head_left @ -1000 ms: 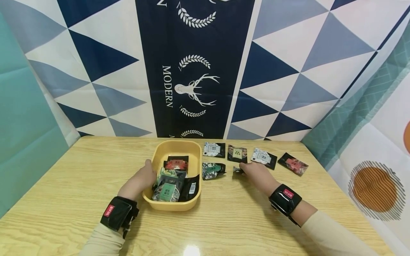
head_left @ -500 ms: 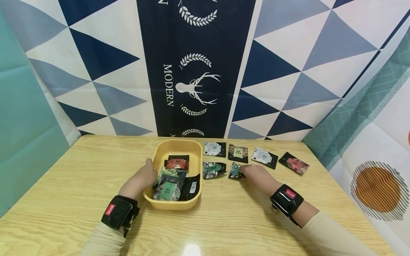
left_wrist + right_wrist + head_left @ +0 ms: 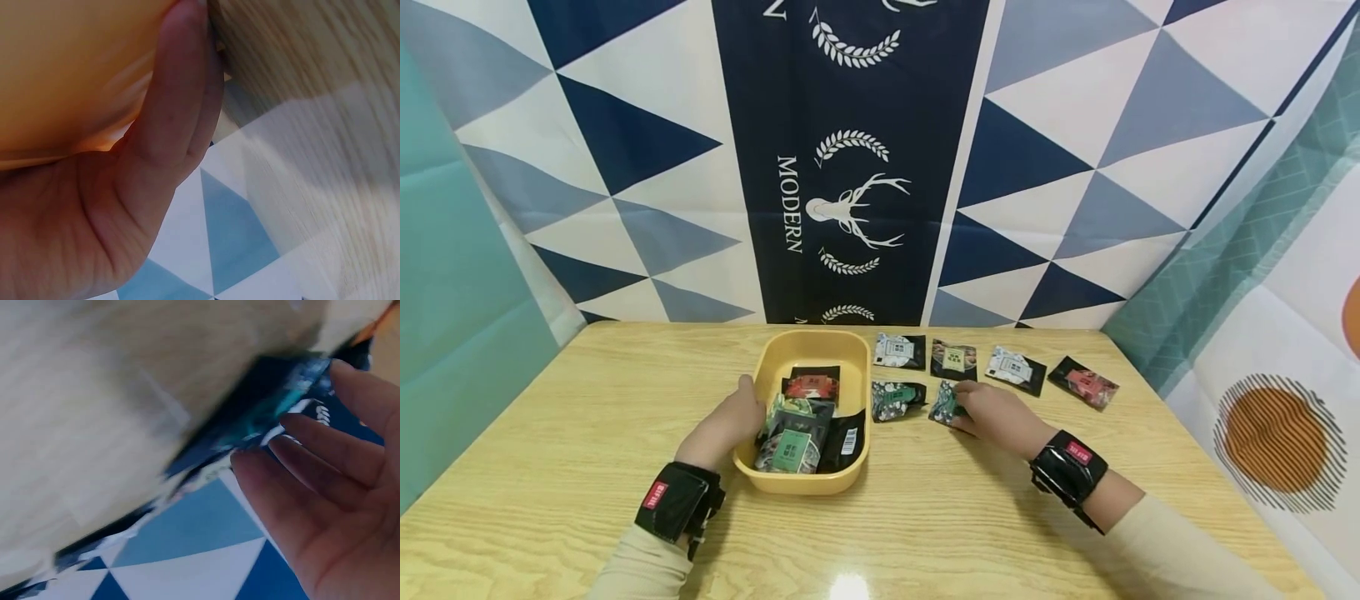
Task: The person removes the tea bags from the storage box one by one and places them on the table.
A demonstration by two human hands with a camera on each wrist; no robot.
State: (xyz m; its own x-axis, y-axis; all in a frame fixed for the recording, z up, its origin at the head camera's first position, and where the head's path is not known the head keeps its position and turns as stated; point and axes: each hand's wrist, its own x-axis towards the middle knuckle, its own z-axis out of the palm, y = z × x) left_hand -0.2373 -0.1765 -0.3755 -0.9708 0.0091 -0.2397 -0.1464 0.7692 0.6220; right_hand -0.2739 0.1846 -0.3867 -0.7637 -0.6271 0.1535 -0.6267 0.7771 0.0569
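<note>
My left hand (image 3: 725, 425) grips the left rim of the yellow basket (image 3: 805, 483); the left wrist view shows its fingers (image 3: 172, 94) along the outer wall (image 3: 69, 69). Packets lie in the basket, among them a green-labelled one (image 3: 792, 450), a red one (image 3: 815, 387) and a black one with a barcode (image 3: 842, 443). To the right of the basket, my right hand (image 3: 1003, 417) holds a small dark packet with a green label (image 3: 943, 403) by its right side, thumb and fingers apart across it. The right wrist view shows fingertips at that packet (image 3: 262, 409).
A similar green-labelled packet (image 3: 895, 401) lies between the basket and the held packet. Behind, in a row, lie a white-and-black packet (image 3: 900, 351), a brown one (image 3: 953, 359), another white-and-black one (image 3: 1015, 369) and a red one (image 3: 1084, 382). Patterned cloth (image 3: 850, 167) hangs behind the table.
The right hand has shifted slightly left with its packet, more of which now shows beside the neighbouring green-labelled one. Its thumb has come into view. The left hand and basket keep their places.
</note>
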